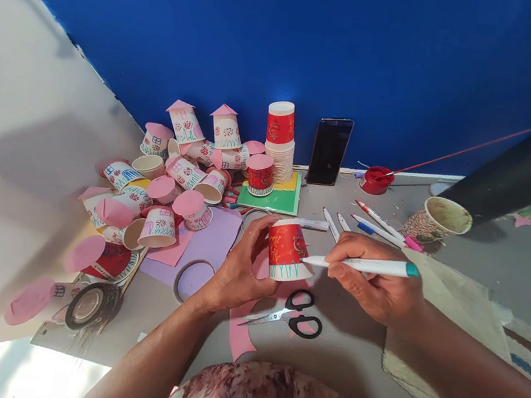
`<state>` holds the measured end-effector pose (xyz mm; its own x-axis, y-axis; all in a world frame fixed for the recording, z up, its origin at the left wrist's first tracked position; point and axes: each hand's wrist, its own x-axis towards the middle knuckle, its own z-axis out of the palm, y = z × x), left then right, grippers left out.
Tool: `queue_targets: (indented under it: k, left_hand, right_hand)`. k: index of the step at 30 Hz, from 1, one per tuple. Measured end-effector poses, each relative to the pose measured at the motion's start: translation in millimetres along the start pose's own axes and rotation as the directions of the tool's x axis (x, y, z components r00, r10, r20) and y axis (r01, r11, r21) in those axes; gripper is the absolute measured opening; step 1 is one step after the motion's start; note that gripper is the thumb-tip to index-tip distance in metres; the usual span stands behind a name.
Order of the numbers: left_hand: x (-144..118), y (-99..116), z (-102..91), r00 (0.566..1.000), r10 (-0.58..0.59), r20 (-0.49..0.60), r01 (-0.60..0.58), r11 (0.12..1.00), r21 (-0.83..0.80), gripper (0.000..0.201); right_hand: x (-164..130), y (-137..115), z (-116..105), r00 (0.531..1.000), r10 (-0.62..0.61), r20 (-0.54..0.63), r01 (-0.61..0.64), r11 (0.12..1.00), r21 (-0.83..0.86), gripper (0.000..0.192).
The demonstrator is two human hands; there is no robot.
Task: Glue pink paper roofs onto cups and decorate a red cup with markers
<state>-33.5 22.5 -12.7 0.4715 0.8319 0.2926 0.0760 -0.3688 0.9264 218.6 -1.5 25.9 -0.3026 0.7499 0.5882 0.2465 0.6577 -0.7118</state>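
left hand (236,270) cupping red cup (287,251) (upturned), right hand (374,285) penning

Scissors (290,314), phone (329,150), decorated cup pile (171,173)

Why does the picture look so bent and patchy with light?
Head view: wide lens bows the table edge and stretches the corners; sunlight burns out the lower left; soft shadows fall on the white wall. The red cup in the left hand and right hand's pen stay sharp.

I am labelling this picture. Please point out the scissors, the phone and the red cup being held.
scissors (301,321), head view, black handles.
phone (329,150), head view, dark screen.
red cup (287,249), head view, printed side.
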Motion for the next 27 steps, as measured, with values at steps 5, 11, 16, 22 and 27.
queue_targets:
  k: [5, 11, 16, 22, 27]
  left_hand:
    - [1, -1, -0.1, 1.000, 0.013, 0.000, -0.013, 1.000, -0.025, 0.096]
    - [2, -5, 1.4, 1.000, 0.018, -0.013, -0.020, 0.992, -0.121, 0.095]
    - [1, -13, 4.4, 0.999, 0.031, -0.028, -0.037, 0.975, -0.220, 0.094]
    - [2, -10, 6.3, 0.999, -0.034, -0.036, 0.024, 0.968, -0.249, 0.084]
    - [2, -7, 9.3, 0.997, -0.057, -0.053, 0.038, 0.950, -0.309, 0.084]
  right_hand:
    - [-3, 5, -3, 0.999, 0.040, 0.036, -0.043, 0.997, 0.058, 0.016]
    - [-4, 8, -7, 0.994, 0.088, 0.060, -0.094, 0.989, 0.110, 0.020]
    - [-4, 8, -9, 0.993, 0.119, -0.019, -0.116, 0.986, 0.121, 0.019]
    - [-3, 7, -11, 0.988, 0.157, -0.010, -0.153, 0.974, 0.170, 0.021]
    - [1, 5, -11, 0.978, 0.209, 0.009, -0.204, 0.947, 0.249, 0.023]
